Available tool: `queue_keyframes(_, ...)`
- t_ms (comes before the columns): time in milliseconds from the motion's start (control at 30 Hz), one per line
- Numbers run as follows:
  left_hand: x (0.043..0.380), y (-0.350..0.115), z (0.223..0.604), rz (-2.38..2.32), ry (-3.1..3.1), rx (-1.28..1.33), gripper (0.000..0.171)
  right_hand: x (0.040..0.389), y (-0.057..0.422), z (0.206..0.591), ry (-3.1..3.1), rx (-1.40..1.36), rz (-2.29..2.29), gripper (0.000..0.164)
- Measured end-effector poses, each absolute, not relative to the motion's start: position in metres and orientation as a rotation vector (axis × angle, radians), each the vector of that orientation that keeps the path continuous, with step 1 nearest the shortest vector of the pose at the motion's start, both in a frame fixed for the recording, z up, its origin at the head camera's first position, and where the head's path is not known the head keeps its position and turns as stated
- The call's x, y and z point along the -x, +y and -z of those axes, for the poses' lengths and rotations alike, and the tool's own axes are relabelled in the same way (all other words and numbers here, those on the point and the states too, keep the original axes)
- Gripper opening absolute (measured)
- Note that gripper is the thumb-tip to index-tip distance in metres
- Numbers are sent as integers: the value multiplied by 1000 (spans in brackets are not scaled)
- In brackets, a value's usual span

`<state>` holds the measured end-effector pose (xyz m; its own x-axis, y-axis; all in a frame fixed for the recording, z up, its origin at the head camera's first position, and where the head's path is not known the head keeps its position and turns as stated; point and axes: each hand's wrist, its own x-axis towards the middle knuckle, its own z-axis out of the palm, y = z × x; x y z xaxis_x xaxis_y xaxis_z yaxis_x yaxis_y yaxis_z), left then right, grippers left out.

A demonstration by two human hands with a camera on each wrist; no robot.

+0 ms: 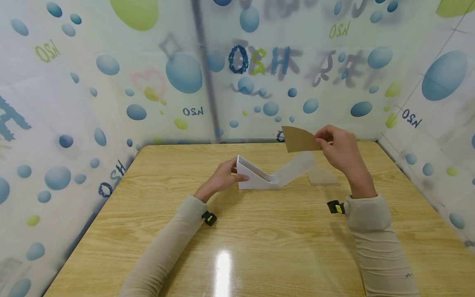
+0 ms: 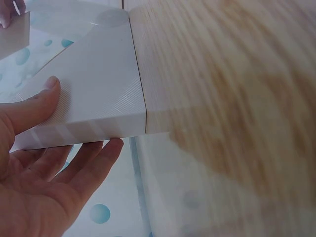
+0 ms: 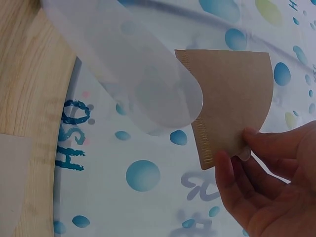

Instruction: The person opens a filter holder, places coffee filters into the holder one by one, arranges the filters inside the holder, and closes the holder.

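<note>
A wood-grain table [image 1: 282, 235] runs back to a sheet backdrop [image 1: 319, 90] printed with blue and green ovals and letters. On the tabletop, flat brown paper [image 1: 323, 177] lies to the right, its far part beside and partly hidden by the raised translucent lid [image 1: 297, 168]. That lid slants up from the low right end of a white wedge-shaped box [image 1: 256, 177], standing between its opening and the flat paper; in the right wrist view its rounded tip overlaps the held filter's edge. The left hand [image 1: 224, 175] grips the box's tall left end, thumb on the side face and fingers against the end wall. The right hand [image 1: 339, 150] pinches a brown cone coffee filter [image 1: 299, 140] by one corner, the filter extending left from the fingertips, above the lid.
</note>
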<state>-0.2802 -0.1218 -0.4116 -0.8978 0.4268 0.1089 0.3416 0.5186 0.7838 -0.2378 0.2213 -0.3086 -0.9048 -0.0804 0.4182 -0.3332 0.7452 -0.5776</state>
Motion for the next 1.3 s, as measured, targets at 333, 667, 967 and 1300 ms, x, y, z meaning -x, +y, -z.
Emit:
queue_keyframes(333, 281, -122, 413, -1347, 2640, -661, 40, 237, 214, 310, -2575, -352, -951, 16)
queue_keyframes(667, 282, -122, 414, -1347, 2638, -654, 41, 238, 207, 311, -2571, -400, -948, 14)
queue_keyframes(967, 281, -122, 413, -1346, 2638, -653, 41, 242, 202, 318, -2578, -430, -944, 13)
queue_keyframes(1300, 283, -122, 413, -1340, 2641, -670, 41, 241, 194, 318, -2616, -444, -943, 15)
